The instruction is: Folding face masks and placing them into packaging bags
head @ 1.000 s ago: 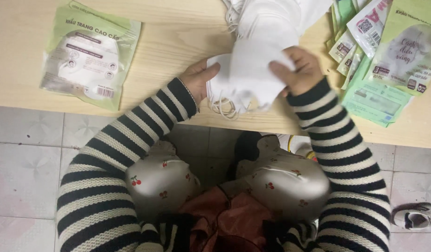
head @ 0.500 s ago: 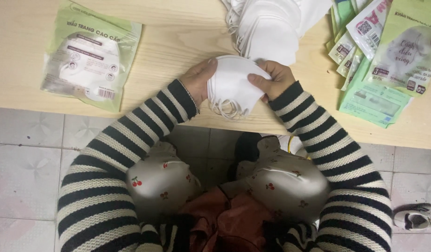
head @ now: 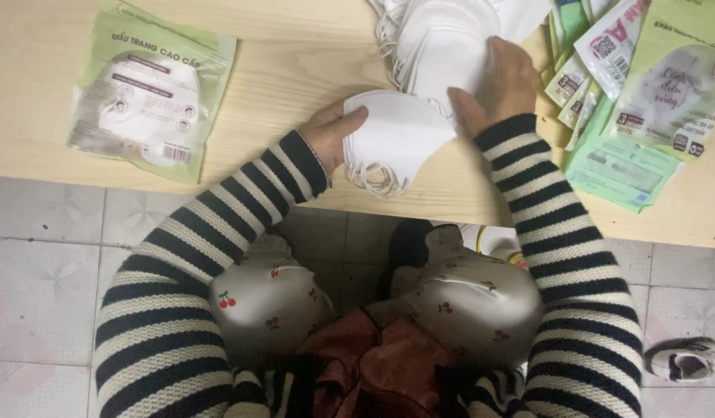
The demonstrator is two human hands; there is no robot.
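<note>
A small stack of folded white face masks [head: 392,139] lies at the near edge of the wooden table [head: 295,70], its ear loops hanging toward me. My left hand [head: 330,131] grips the stack's left side, thumb on top. My right hand [head: 500,81] rests on the larger pile of white masks [head: 442,42] further back, fingers spread over it; whether it grips a mask I cannot tell.
A sealed green packet of masks [head: 144,93] lies at the table's left. Several flat green packets [head: 636,101] are heaped at the right. Below are my knees, a tiled floor [head: 40,294] and a shoe [head: 686,360] at the right.
My right hand has left the small stack and moved up and to the right onto the big pile. The left hand stays on the small stack, which now lies flatter.
</note>
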